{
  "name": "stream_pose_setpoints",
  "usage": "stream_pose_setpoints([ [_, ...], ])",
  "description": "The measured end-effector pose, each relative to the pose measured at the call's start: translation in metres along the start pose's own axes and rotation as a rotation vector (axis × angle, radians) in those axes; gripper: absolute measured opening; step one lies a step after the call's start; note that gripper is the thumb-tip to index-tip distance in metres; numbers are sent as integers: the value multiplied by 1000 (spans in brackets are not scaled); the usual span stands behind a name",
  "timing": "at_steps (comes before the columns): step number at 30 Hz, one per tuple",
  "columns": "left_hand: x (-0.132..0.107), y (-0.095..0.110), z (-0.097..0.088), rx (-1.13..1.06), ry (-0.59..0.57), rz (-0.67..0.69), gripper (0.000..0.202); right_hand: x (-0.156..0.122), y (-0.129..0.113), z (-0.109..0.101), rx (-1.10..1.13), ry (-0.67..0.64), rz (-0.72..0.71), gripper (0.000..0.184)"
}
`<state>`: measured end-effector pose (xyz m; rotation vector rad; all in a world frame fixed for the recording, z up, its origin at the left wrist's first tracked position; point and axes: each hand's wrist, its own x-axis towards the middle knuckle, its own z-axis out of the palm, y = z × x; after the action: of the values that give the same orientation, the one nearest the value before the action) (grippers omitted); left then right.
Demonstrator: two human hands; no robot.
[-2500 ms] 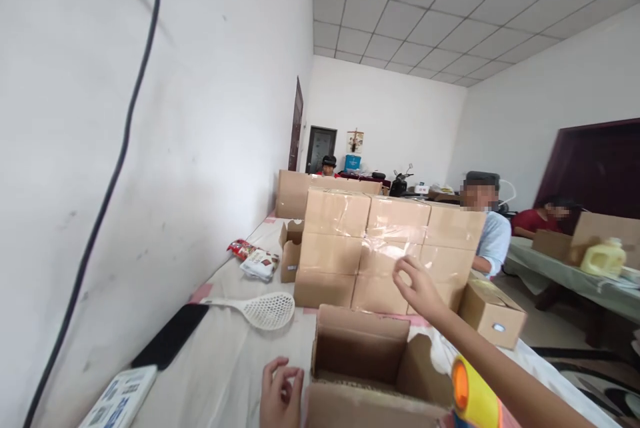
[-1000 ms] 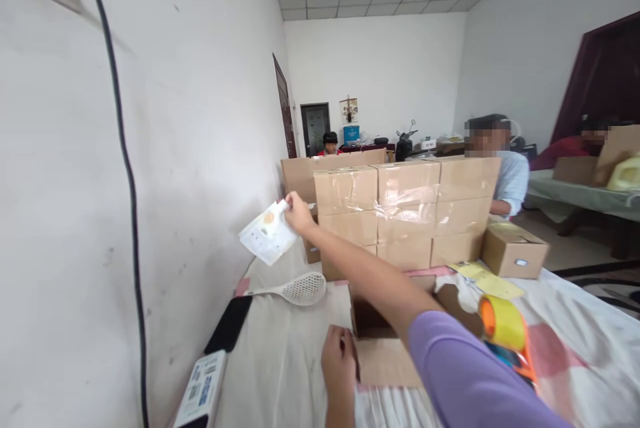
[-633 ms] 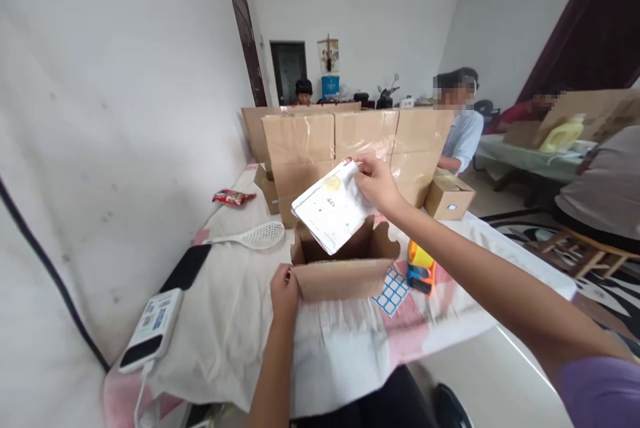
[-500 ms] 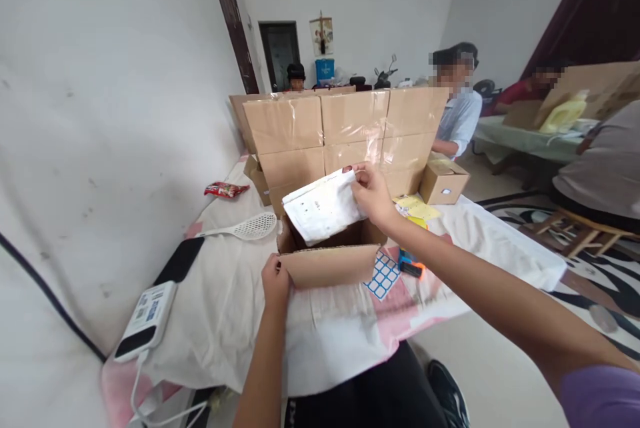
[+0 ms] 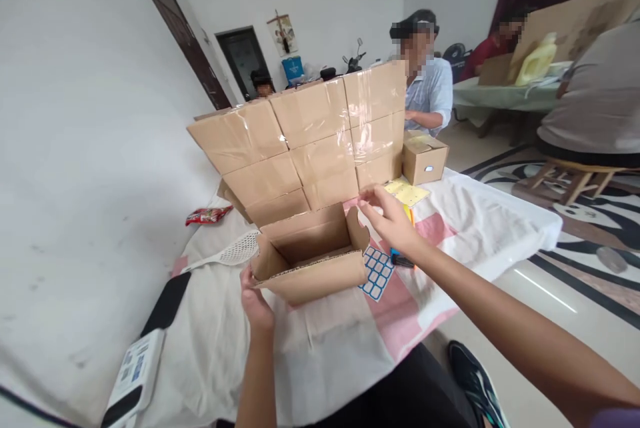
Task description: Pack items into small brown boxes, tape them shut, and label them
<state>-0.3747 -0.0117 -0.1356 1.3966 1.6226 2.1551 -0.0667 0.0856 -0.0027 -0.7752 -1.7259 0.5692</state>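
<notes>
An open cardboard box [image 5: 313, 281] stands on the cloth in front of me, its top flaps up. My left hand [image 5: 257, 301] grips its left front corner, thumb and fingers around the cardboard. By the right end flap, my right hand [image 5: 393, 218] hovers with fingers loosely bent and nothing visible in them. The white packet from before is out of sight; the front wall hides part of the box's inside. A sheet of blue-bordered labels [image 5: 376, 275] lies right of the box, beside a partly hidden blue and orange tool [image 5: 401, 259].
A taped cardboard panel [image 5: 320, 141] rises behind the box. Left lie a white skimmer [image 5: 239, 249], a red packet [image 5: 207, 216], a black slab [image 5: 167, 301] and a white device [image 5: 135, 375]. Right are a yellow sheet [image 5: 407, 193] and a small carton [image 5: 425, 160]. Other people sit beyond.
The white packet has left my right hand and is no longer seen. That hand has dropped to the box's right flap. My left hand still holds the box; the view has tilted.
</notes>
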Motion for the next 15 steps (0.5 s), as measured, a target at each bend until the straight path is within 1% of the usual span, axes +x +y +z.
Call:
stream_pose_setpoints([
  [1,4,4,-1,-8,-65,52,80,-10,7,0,99,-56,34,21],
  [2,8,9,-2,13,-156,98,83,-19,13,2,168,-144,41,24],
  [3,12,13,-3,48,-240,121,81,-28,18,5,196,-229,22,28],
  [4,16,17,-4,86,-302,108,73,-34,22,10,187,-295,-12,31],
  [5,18,21,-4,116,-332,61,64,-38,25,15,158,-333,-42,34],
  [6,18,25,-3,124,-322,-11,59,-40,26,21,135,-333,-51,37],
  [7,18,29,0,103,-287,-90,63,-39,27,26,129,-293,-37,40],
  [9,14,37,7,19,-231,-195,79,-32,28,36,137,-122,40,40],
  [11,9,43,13,-34,-223,-259,83,-21,30,45,143,42,118,44],
  [12,7,46,16,-40,-221,-293,82,-16,31,49,158,77,144,48],
  [13,6,49,17,-29,-220,-324,80,-12,32,52,189,70,158,50],
  [15,8,55,16,36,-233,-335,78,-8,36,56,266,-37,155,46],
])
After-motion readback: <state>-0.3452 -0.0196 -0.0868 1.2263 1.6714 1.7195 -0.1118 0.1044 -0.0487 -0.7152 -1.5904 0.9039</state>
